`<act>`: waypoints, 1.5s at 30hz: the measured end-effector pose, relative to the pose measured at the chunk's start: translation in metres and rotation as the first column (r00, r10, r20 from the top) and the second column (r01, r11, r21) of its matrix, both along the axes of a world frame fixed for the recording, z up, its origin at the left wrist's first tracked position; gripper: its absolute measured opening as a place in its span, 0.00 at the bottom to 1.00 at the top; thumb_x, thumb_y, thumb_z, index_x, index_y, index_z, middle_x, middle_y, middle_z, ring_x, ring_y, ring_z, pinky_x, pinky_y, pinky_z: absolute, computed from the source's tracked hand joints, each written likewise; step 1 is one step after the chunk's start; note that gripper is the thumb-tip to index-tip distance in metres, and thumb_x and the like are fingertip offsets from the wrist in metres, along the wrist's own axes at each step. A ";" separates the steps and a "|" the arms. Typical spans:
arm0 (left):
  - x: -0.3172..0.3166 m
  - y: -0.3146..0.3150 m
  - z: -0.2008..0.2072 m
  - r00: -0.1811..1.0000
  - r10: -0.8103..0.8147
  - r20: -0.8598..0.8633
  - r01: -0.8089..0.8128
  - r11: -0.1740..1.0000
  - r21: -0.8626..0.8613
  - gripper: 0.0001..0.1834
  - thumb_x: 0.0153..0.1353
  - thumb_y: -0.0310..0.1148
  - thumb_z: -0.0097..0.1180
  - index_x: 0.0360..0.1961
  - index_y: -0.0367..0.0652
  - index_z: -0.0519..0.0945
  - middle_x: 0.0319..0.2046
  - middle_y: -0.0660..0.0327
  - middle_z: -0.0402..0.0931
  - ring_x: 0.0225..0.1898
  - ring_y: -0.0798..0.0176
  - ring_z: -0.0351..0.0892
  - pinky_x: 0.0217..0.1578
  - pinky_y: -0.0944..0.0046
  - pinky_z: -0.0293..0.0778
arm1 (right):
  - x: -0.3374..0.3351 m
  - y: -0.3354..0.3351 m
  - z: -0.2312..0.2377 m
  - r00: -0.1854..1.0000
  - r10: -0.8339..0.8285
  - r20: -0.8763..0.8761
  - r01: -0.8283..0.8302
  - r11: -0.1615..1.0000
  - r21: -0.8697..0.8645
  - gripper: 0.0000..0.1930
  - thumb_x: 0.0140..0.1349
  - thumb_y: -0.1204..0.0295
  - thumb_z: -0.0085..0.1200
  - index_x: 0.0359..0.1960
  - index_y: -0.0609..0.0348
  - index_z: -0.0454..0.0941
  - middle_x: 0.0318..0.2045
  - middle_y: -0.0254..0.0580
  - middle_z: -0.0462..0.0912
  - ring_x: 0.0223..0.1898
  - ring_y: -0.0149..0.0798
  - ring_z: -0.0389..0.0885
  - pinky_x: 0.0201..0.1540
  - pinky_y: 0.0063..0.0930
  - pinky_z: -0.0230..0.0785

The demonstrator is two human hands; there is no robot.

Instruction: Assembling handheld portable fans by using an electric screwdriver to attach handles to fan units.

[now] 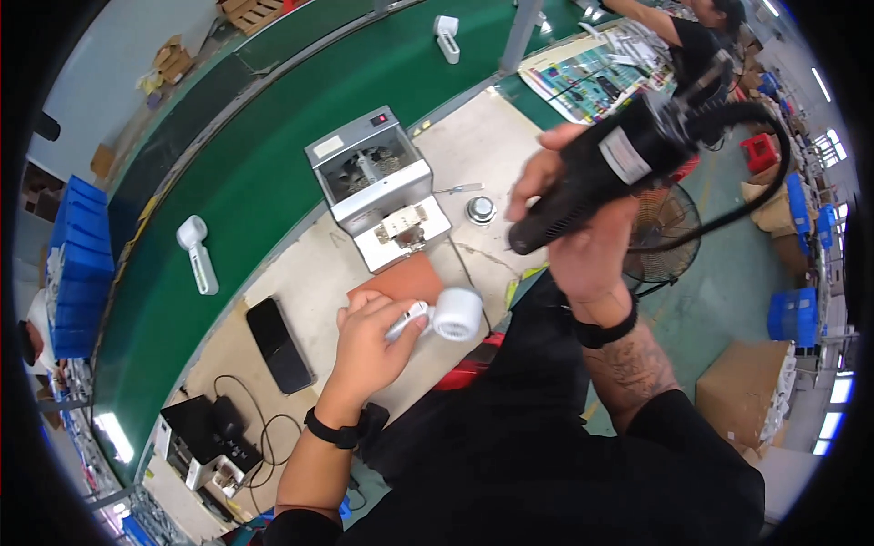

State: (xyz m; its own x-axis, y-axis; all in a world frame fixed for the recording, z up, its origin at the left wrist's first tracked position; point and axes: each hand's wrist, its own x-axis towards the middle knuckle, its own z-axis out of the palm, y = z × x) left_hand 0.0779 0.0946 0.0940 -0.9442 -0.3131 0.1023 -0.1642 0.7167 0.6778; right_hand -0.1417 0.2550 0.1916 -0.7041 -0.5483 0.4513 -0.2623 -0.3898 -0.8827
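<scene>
My left hand (371, 338) grips a small white handheld fan (448, 315) by its handle, with the round head pointing right, just above an orange-brown mat (401, 278) on the bench. My right hand (583, 241) is raised above the bench edge and holds a black electric screwdriver (596, 173) with a white label. Its black cable (728, 196) loops off to the right. The tool's tip points down-left, a short way from the fan head.
A grey screw-feeder machine (373, 187) stands behind the mat, and a small round metal cup (481, 210) sits to its right. A black phone (278, 344) lies at left. Two white fans (196, 253) (446, 36) ride the green conveyor (246, 173). A floor fan (665, 232), cardboard boxes and blue crates stand right.
</scene>
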 end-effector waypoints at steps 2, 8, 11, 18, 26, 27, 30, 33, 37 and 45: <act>-0.014 0.004 -0.008 0.995 0.042 -0.090 -0.046 0.998 -0.046 0.12 0.64 0.39 0.72 0.45 0.45 0.92 0.38 0.63 0.83 0.49 0.55 0.77 0.48 0.53 0.68 | 0.005 -0.016 0.006 1.000 0.025 0.013 -0.025 1.000 -0.013 0.54 0.66 0.19 0.43 0.67 0.63 0.66 0.33 0.38 0.80 0.31 0.33 0.81 0.36 0.27 0.74; -0.028 0.011 -0.037 0.900 0.246 -0.359 -0.302 0.947 -0.108 0.13 0.61 0.30 0.72 0.48 0.46 0.91 0.41 0.62 0.82 0.48 0.54 0.79 0.49 0.54 0.69 | 0.022 -0.074 -0.020 0.996 0.084 0.035 -0.079 0.989 -0.129 0.53 0.64 0.19 0.46 0.62 0.64 0.68 0.29 0.37 0.79 0.27 0.31 0.79 0.31 0.26 0.72; -0.024 0.008 -0.044 0.908 0.143 -0.395 -0.232 0.954 -0.189 0.15 0.59 0.28 0.73 0.48 0.47 0.91 0.42 0.63 0.83 0.48 0.54 0.81 0.49 0.55 0.70 | 0.030 -0.096 -0.038 0.964 0.246 0.101 -0.207 0.932 -0.297 0.45 0.68 0.34 0.63 0.65 0.67 0.69 0.34 0.39 0.81 0.31 0.28 0.78 0.35 0.23 0.72; -0.023 0.004 -0.033 0.947 0.025 -0.321 -0.101 0.969 -0.224 0.15 0.56 0.33 0.73 0.46 0.49 0.90 0.49 0.63 0.83 0.53 0.51 0.78 0.53 0.50 0.68 | 0.032 -0.115 -0.070 0.974 0.179 0.136 -0.160 0.977 -0.140 0.51 0.58 0.22 0.59 0.57 0.63 0.69 0.29 0.39 0.81 0.29 0.32 0.79 0.32 0.27 0.73; -0.025 0.003 -0.042 0.949 0.103 -0.297 -0.152 0.977 -0.146 0.23 0.56 0.34 0.73 0.54 0.44 0.86 0.50 0.61 0.82 0.52 0.51 0.77 0.52 0.50 0.68 | 0.037 -0.101 -0.076 0.984 0.117 0.136 -0.105 0.990 -0.091 0.51 0.61 0.19 0.51 0.59 0.62 0.67 0.28 0.38 0.78 0.28 0.31 0.79 0.32 0.27 0.73; -0.025 0.003 -0.041 0.950 0.101 -0.295 -0.157 0.972 -0.174 0.24 0.56 0.35 0.73 0.55 0.42 0.86 0.49 0.60 0.82 0.52 0.50 0.77 0.51 0.50 0.68 | 0.036 -0.097 -0.075 0.987 0.107 0.118 -0.100 0.993 -0.066 0.51 0.62 0.19 0.49 0.59 0.62 0.67 0.29 0.37 0.78 0.28 0.31 0.79 0.32 0.27 0.73; -0.027 0.003 -0.043 0.952 0.104 -0.290 -0.166 0.965 -0.202 0.25 0.57 0.36 0.73 0.56 0.41 0.85 0.48 0.59 0.81 0.51 0.50 0.78 0.50 0.50 0.68 | 0.036 -0.090 -0.079 0.981 0.150 0.119 -0.137 0.984 -0.115 0.49 0.65 0.22 0.51 0.61 0.63 0.68 0.30 0.36 0.80 0.29 0.29 0.78 0.34 0.24 0.71; -0.028 0.004 -0.044 0.954 0.111 -0.277 -0.170 0.965 -0.198 0.24 0.58 0.37 0.73 0.56 0.41 0.85 0.46 0.58 0.80 0.50 0.50 0.78 0.49 0.51 0.68 | 0.036 -0.085 -0.080 0.972 0.186 0.144 -0.161 0.972 -0.171 0.48 0.67 0.27 0.56 0.63 0.65 0.68 0.31 0.36 0.81 0.31 0.26 0.78 0.36 0.22 0.70; -0.029 0.004 -0.042 0.959 0.111 -0.261 -0.167 0.965 -0.201 0.24 0.58 0.37 0.73 0.55 0.41 0.85 0.46 0.58 0.80 0.50 0.50 0.78 0.49 0.50 0.68 | 0.035 -0.082 -0.083 0.967 0.199 0.162 -0.173 0.972 -0.161 0.48 0.66 0.28 0.59 0.64 0.66 0.68 0.32 0.36 0.81 0.31 0.26 0.78 0.36 0.22 0.71; -0.030 0.004 -0.044 0.958 0.109 -0.266 -0.166 0.965 -0.204 0.25 0.55 0.36 0.74 0.54 0.39 0.85 0.48 0.57 0.81 0.51 0.49 0.78 0.49 0.50 0.69 | 0.043 -0.082 -0.089 0.975 0.129 0.179 -0.127 0.992 -0.020 0.51 0.62 0.20 0.51 0.59 0.63 0.67 0.28 0.36 0.80 0.28 0.30 0.80 0.30 0.24 0.73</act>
State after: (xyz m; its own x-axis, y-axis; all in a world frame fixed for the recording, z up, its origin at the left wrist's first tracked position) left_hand 0.0477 0.0983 0.0502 -0.8282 -0.3801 0.4119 -0.1173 0.8363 0.5356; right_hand -0.0985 0.1727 0.1024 -0.6984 -0.6357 0.3289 -0.0473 -0.4175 -0.9075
